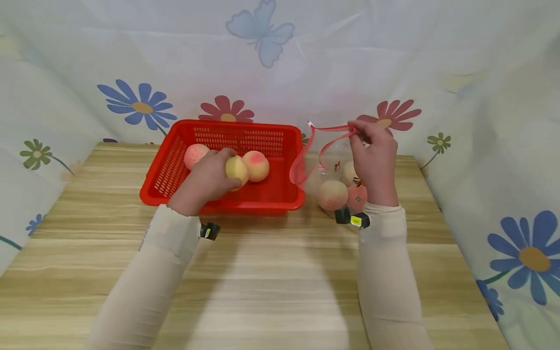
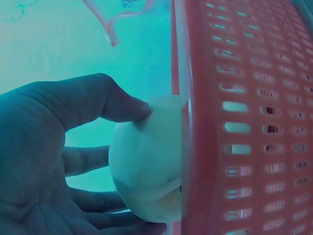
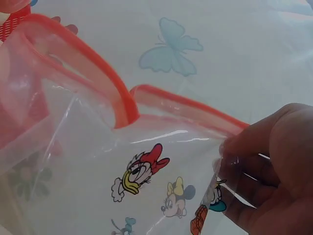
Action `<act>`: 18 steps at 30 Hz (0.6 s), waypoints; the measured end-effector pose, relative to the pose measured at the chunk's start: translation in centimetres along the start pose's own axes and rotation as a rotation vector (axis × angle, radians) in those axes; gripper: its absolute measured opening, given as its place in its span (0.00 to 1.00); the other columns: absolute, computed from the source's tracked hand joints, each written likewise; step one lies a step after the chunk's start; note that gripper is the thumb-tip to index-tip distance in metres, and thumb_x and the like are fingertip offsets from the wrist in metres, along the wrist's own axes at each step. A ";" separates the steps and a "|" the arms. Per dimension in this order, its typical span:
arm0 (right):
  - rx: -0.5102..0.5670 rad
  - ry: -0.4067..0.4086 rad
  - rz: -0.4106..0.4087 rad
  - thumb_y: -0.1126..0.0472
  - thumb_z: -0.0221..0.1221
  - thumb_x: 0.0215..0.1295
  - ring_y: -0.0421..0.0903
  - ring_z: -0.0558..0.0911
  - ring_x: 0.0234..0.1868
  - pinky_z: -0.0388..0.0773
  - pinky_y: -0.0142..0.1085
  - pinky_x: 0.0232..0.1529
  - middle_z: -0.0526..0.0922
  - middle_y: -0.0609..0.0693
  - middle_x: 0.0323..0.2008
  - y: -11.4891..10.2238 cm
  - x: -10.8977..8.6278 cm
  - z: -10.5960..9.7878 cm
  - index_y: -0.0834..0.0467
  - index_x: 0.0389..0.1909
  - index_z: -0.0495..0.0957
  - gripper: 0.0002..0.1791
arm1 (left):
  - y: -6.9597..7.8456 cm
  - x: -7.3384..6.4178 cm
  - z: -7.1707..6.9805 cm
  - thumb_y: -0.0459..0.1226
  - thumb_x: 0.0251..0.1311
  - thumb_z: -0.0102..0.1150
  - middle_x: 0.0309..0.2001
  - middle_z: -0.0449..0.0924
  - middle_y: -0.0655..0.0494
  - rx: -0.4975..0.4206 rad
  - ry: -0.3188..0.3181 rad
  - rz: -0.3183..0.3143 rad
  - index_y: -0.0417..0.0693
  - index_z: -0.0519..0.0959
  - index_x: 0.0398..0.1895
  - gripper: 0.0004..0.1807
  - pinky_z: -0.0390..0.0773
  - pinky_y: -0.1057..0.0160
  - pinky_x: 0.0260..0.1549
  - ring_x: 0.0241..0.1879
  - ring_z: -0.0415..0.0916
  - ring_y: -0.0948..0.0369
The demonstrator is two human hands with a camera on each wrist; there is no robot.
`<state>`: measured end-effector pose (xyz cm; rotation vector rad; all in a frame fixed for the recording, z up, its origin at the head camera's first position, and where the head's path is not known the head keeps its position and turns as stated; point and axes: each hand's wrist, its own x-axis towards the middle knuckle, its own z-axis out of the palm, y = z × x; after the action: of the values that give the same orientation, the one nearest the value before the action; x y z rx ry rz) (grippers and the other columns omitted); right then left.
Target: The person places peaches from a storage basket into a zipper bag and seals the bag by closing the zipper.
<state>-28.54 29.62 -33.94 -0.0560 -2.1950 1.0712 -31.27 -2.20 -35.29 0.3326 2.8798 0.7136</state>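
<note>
My left hand point(image 1: 206, 177) reaches into the red plastic basket point(image 1: 227, 209) and grips a yellowish peach point(image 1: 236, 170), thumb on one side and fingers round the other. The left wrist view shows that same peach point(image 2: 146, 156) by the basket's slotted wall. A pink peach point(image 1: 196, 155) and a yellow-pink peach point(image 1: 255, 166) lie in the basket beside the hand. With my right hand point(image 1: 376, 158) I pinch the edge of a clear zip bag point(image 3: 88, 161) printed with cartoon figures. Its red-trimmed mouth point(image 1: 297, 170) gapes towards the basket. Several peaches point(image 1: 333, 194) sit inside the bag.
Basket and bag stand side by side on a wood-grain table point(image 1: 271, 272), near its back edge. A flower-printed white cloth point(image 1: 332, 58) hangs behind and along both sides. The basket's raised rim lies between my left hand and the bag.
</note>
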 end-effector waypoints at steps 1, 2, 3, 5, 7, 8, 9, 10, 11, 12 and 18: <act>0.006 -0.005 -0.012 0.62 0.55 0.67 0.44 0.81 0.40 0.78 0.34 0.48 0.86 0.53 0.43 0.1 -0.2 0.1 0.56 0.49 0.84 0.14 | 0.1 -0.1 0.1 0.41 0.41 0.75 0.57 0.70 0.48 -0.007 0.000 0.005 0.49 0.63 0.68 0.47 0.84 0.46 0.42 0.50 0.70 0.50; 0.015 -0.008 -0.021 0.63 0.55 0.67 0.45 0.81 0.41 0.78 0.34 0.49 0.86 0.54 0.42 0.3 -0.4 0.1 0.56 0.49 0.84 0.14 | 0.1 -0.1 0.1 0.41 0.41 0.75 0.58 0.69 0.48 -0.017 0.000 0.009 0.50 0.63 0.68 0.47 0.84 0.46 0.42 0.51 0.70 0.50; 0.030 -0.007 -0.029 0.63 0.55 0.67 0.45 0.81 0.42 0.78 0.33 0.50 0.86 0.54 0.42 0.4 -0.6 0.2 0.56 0.50 0.84 0.14 | 0.2 -0.2 0.2 0.41 0.41 0.74 0.58 0.69 0.48 -0.024 0.002 0.015 0.50 0.63 0.68 0.47 0.84 0.46 0.42 0.51 0.70 0.50; 0.086 -0.007 -0.017 0.62 0.56 0.67 0.42 0.81 0.43 0.77 0.30 0.47 0.85 0.54 0.41 0.8 -1.0 0.2 0.55 0.50 0.84 0.14 | 0.4 -0.2 0.2 0.41 0.41 0.74 0.59 0.69 0.49 -0.040 0.002 0.026 0.51 0.64 0.68 0.46 0.83 0.45 0.43 0.52 0.69 0.50; 0.155 -0.002 0.005 0.61 0.57 0.67 0.40 0.81 0.43 0.77 0.26 0.41 0.85 0.53 0.41 1.0 -1.3 0.3 0.54 0.51 0.83 0.14 | 0.5 -0.3 0.3 0.41 0.40 0.74 0.60 0.69 0.50 -0.061 0.003 0.037 0.52 0.64 0.68 0.47 0.83 0.46 0.44 0.52 0.69 0.51; 0.192 -0.001 0.015 0.61 0.57 0.67 0.38 0.81 0.43 0.76 0.25 0.39 0.85 0.52 0.41 1.1 -1.4 0.3 0.54 0.51 0.83 0.14 | 0.7 -0.4 0.3 0.41 0.40 0.74 0.61 0.69 0.50 -0.072 0.004 0.042 0.53 0.64 0.68 0.47 0.83 0.46 0.44 0.52 0.69 0.51; 0.226 0.001 0.022 0.61 0.58 0.67 0.37 0.81 0.42 0.76 0.24 0.38 0.85 0.51 0.41 1.3 -1.4 0.3 0.55 0.51 0.82 0.13 | 0.8 -0.5 0.3 0.41 0.39 0.74 0.61 0.70 0.51 -0.082 0.004 0.045 0.54 0.64 0.68 0.47 0.83 0.46 0.43 0.52 0.69 0.51; 0.259 0.000 0.027 0.62 0.58 0.67 0.37 0.80 0.42 0.75 0.24 0.37 0.85 0.50 0.40 1.4 -1.4 0.2 0.55 0.50 0.82 0.13 | 0.9 -0.5 0.3 0.42 0.39 0.74 0.62 0.70 0.51 -0.094 0.004 0.051 0.55 0.64 0.68 0.47 0.83 0.46 0.43 0.52 0.69 0.51; 0.288 0.001 0.024 0.62 0.59 0.66 0.37 0.80 0.41 0.75 0.25 0.37 0.85 0.49 0.40 1.5 -1.3 0.2 0.57 0.50 0.82 0.13 | 1.0 -0.6 0.3 0.42 0.39 0.75 0.62 0.70 0.53 -0.103 0.008 0.057 0.56 0.65 0.68 0.47 0.84 0.47 0.43 0.52 0.69 0.52; 0.309 0.001 0.018 0.63 0.59 0.66 0.37 0.80 0.40 0.76 0.25 0.37 0.85 0.47 0.39 1.7 -1.2 0.2 0.59 0.49 0.82 0.12 | 1.1 -0.7 0.2 0.42 0.40 0.75 0.62 0.70 0.53 -0.111 0.013 0.065 0.57 0.65 0.68 0.47 0.84 0.47 0.43 0.53 0.69 0.52; 0.354 -0.031 0.003 0.63 0.58 0.67 0.39 0.78 0.35 0.74 0.25 0.36 0.84 0.39 0.37 2.3 -1.0 0.3 0.61 0.49 0.81 0.12 | 1.8 -0.9 0.2 0.42 0.44 0.74 0.63 0.69 0.55 -0.162 0.024 0.125 0.57 0.65 0.68 0.44 0.83 0.46 0.45 0.56 0.68 0.53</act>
<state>-28.45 30.60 -36.25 0.1158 -1.9999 1.4533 -30.09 -0.78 -34.48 0.4879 2.8188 0.9718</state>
